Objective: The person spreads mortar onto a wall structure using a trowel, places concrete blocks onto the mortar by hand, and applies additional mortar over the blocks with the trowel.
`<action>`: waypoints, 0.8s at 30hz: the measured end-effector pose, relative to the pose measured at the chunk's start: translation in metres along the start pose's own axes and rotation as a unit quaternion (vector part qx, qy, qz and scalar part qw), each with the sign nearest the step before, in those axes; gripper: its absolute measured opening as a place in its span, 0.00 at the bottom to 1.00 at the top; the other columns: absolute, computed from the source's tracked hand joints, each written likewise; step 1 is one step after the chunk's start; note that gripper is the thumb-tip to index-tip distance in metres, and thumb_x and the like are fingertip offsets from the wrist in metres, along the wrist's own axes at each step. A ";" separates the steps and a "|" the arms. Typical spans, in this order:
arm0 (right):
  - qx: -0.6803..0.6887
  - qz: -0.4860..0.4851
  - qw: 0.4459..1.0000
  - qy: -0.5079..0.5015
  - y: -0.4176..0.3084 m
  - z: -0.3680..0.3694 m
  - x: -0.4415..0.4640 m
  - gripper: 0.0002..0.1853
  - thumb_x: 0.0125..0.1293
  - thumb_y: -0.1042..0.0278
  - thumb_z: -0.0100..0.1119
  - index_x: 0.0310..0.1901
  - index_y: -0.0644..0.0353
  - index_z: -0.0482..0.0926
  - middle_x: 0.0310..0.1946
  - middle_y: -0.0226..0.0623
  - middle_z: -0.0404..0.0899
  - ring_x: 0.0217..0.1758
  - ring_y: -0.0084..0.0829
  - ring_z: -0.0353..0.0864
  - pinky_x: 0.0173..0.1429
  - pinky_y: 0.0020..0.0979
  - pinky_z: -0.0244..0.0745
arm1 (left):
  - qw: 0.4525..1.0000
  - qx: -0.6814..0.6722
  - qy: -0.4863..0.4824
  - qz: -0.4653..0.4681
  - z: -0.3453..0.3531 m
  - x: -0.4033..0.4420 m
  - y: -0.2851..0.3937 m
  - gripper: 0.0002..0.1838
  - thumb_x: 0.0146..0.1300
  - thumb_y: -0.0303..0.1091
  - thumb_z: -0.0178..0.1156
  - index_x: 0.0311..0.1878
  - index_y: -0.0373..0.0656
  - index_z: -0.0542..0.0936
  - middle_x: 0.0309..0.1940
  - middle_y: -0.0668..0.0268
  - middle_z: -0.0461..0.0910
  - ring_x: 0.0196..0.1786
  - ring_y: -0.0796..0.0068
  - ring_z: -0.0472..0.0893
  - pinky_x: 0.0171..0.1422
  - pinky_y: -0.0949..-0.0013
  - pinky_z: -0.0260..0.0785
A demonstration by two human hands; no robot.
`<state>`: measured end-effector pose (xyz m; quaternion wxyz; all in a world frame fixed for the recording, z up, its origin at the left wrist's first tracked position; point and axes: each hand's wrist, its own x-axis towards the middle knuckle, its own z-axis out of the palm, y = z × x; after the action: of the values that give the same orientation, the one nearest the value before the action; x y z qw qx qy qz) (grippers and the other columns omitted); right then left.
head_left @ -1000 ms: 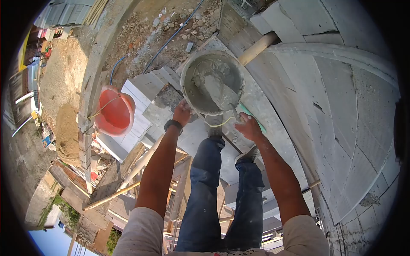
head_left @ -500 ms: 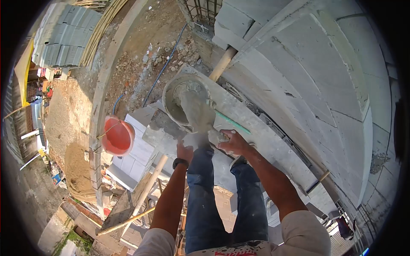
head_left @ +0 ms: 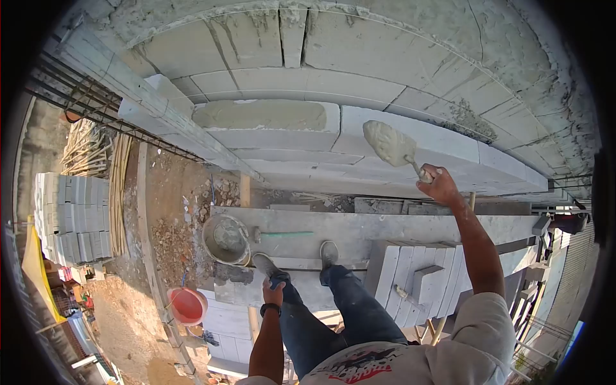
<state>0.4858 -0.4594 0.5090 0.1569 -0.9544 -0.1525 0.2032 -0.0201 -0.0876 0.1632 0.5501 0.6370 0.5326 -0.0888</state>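
At two o'clock we have a metal trowel point(head_left: 389, 144) loaded with grey mortar point(head_left: 381, 136), our right hand point(head_left: 439, 186) closed round its handle. Our left hand point(head_left: 273, 293) is at seven o'clock, by our blue-jeaned left leg point(head_left: 307, 328) — we cannot tell whether it is open or closed. At eleven, mortar coats a long white block point(head_left: 276, 139); at eight, a round grey bucket point(head_left: 210, 246) stands on the grey scaffold platform point(head_left: 359, 226).

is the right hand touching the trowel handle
Touching. The head view shows the right hand with its fingers curled around the trowel handle, with no gap between them.
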 end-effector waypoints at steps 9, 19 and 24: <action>-0.200 -0.035 0.973 0.113 0.055 -0.030 0.073 0.16 0.57 0.63 0.64 0.48 0.49 0.77 0.41 0.39 0.85 0.43 0.48 0.86 0.48 0.46 0.81 | 0.992 0.108 -0.065 0.005 0.027 -0.027 0.054 0.45 0.52 0.48 0.73 0.67 0.29 0.69 0.63 0.43 0.76 0.66 0.51 0.75 0.71 0.57 0.66; -0.187 -0.108 0.964 0.157 -0.053 0.032 0.126 0.11 0.63 0.73 0.55 0.47 0.50 0.77 0.40 0.38 0.82 0.42 0.42 0.87 0.44 0.44 0.83 | 0.993 0.033 -0.104 0.049 0.031 -0.041 0.111 0.38 0.61 0.39 0.73 0.72 0.43 0.67 0.70 0.52 0.68 0.52 0.64 0.84 0.44 0.62 0.79; -0.193 -0.107 0.965 0.142 -0.094 0.041 0.136 0.11 0.65 0.72 0.53 0.48 0.49 0.78 0.41 0.39 0.82 0.43 0.42 0.87 0.45 0.43 0.82 | 0.992 0.063 -0.111 0.013 0.007 -0.044 0.102 0.39 0.60 0.41 0.73 0.71 0.39 0.67 0.61 0.55 0.77 0.42 0.74 0.83 0.34 0.70 0.75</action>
<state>0.5651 -0.3167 0.4610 0.0101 -0.9639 -0.2658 0.0142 0.0439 -0.1012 0.2528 0.5657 0.6639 0.4526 -0.1854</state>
